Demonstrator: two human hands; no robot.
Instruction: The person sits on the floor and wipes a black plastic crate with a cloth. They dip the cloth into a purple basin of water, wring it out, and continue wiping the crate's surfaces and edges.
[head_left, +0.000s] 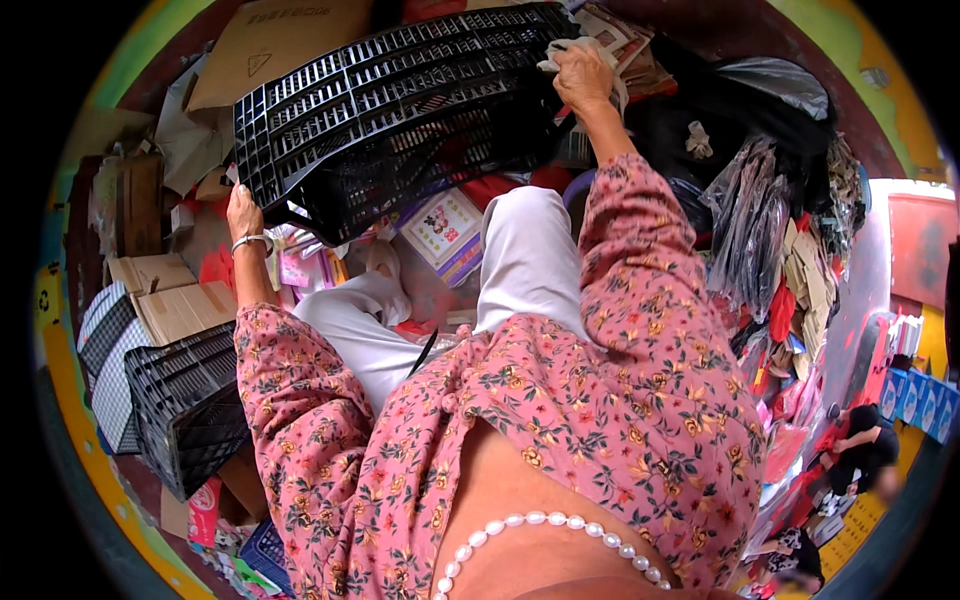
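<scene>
A large black slatted plastic crate [385,105] is tilted up in front of me, its slats facing me. My left hand [243,214] is closed on the crate's lower left edge. At the upper right end, my right hand [583,80] is closed on a crumpled off-white cloth [556,54], which lies against the crate's rim. Part of the cloth hangs down beside the wrist. Whether the right fingers also grip the crate itself is hidden. Below the crate, between my legs, lies a purple-edged box with a cartoon picture [440,232].
A second black crate [185,405] stands at my left beside flattened cardboard [175,295]. A big cardboard box [265,55] is behind the held crate. Bundles in clear plastic [750,225] and black bags [690,110] are piled at the right. Another person [862,445] is at the far right.
</scene>
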